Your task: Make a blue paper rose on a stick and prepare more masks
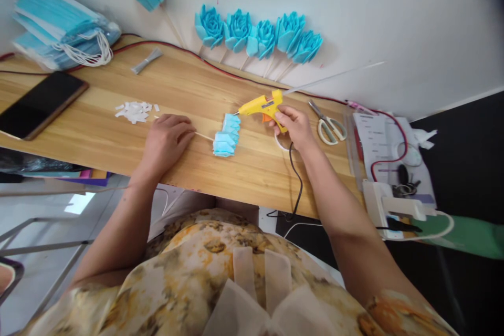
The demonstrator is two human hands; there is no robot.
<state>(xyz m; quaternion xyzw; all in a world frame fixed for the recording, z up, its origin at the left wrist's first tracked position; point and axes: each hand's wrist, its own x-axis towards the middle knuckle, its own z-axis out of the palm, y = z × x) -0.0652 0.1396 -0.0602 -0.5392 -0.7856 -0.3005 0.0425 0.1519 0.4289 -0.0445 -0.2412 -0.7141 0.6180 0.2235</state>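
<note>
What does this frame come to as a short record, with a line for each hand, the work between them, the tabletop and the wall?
Left hand: holding a thin stick
Right hand: gripping a yellow glue gun
Work piece: pleated blue strip at the stick's end; nozzle at its upper edge, contact unclear
Tabletop, left: phone, white scraps, stacked blue masks
Tabletop, right: scissors
Wall: six blue flowers on sticks against it
</note>
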